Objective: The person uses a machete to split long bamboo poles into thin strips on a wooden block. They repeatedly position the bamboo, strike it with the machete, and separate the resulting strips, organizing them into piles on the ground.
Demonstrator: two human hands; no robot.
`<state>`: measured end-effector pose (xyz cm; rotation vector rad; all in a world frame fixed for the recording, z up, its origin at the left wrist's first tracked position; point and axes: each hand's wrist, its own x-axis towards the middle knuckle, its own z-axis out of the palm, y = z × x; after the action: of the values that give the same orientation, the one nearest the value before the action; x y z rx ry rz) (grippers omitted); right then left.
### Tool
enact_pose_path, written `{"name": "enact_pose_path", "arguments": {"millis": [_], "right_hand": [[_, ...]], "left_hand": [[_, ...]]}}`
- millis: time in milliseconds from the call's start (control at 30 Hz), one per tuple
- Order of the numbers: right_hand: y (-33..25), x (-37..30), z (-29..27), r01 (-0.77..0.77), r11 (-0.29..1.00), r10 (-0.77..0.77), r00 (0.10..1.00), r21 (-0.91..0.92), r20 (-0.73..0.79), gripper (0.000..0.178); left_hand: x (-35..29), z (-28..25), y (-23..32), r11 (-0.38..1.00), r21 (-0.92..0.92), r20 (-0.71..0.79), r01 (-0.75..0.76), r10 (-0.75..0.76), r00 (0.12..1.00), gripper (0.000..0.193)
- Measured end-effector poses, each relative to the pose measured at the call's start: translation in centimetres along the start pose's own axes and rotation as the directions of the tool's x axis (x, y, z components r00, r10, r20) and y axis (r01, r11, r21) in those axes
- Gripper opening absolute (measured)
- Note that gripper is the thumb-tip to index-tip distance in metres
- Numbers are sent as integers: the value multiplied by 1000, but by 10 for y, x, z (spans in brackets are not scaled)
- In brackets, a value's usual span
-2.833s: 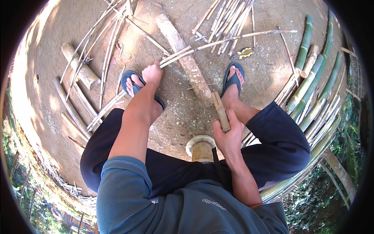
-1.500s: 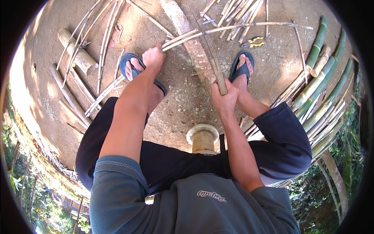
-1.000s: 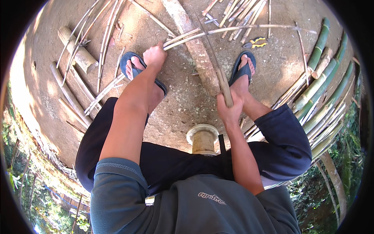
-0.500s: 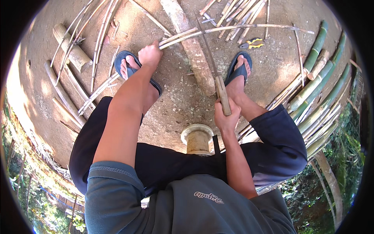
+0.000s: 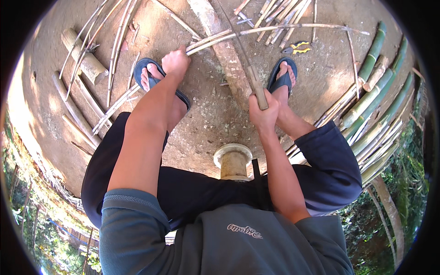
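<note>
My left hand (image 5: 175, 64) is closed round thin bamboo strips (image 5: 284, 29), near my left foot. They run from the lower left, through the hand, and across a log (image 5: 228, 62) on the ground. One strip ends over the log; a longer one reaches far right. My right hand (image 5: 264, 110) is wrapped round the wooden handle (image 5: 257, 87) of a long cutting tool. Its narrow dark blade (image 5: 237, 39) points up and away, crossing the strips above the log. The blade is seen nearly edge-on, so I cannot tell its exact kind.
Yellow-handled pliers (image 5: 296, 47) lie beyond my right foot. Cut bamboo pieces (image 5: 284, 20) are piled at the far side. Green bamboo poles (image 5: 371, 68) lie at right. Thicker wood (image 5: 85, 55) and strips lie at left. A pale flanged cylinder (image 5: 233, 160) stands between my legs.
My right hand and the cutting tool have moved forward and slightly left, so the blade reaches farther past the strips. My left hand keeps its hold in nearly the same place.
</note>
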<state>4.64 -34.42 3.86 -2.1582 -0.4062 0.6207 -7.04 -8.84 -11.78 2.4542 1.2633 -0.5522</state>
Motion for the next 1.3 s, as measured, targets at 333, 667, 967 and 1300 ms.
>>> {"name": "enact_pose_path", "arguments": {"millis": [333, 667, 967, 1300], "right_hand": [[-4, -8, -12, 37, 999, -37, 999, -16, -8, 10], [0, 2, 2, 34, 998, -33, 999, 43, -19, 14], [-7, -3, 16, -5, 999, 7, 1000, 49, -26, 17], [-12, 8, 18, -27, 999, 29, 998, 31, -48, 22]], "left_hand": [[-5, -4, -1, 1000, 15, 28, -14, 13, 1000, 24], [-20, -11, 8, 933, 8, -567, -359, 301, 767, 53], [-10, -25, -21, 905, 153, -369, -398, 426, 826, 29], [-7, -48, 43, 969, -163, -66, -187, 178, 982, 53]]}}
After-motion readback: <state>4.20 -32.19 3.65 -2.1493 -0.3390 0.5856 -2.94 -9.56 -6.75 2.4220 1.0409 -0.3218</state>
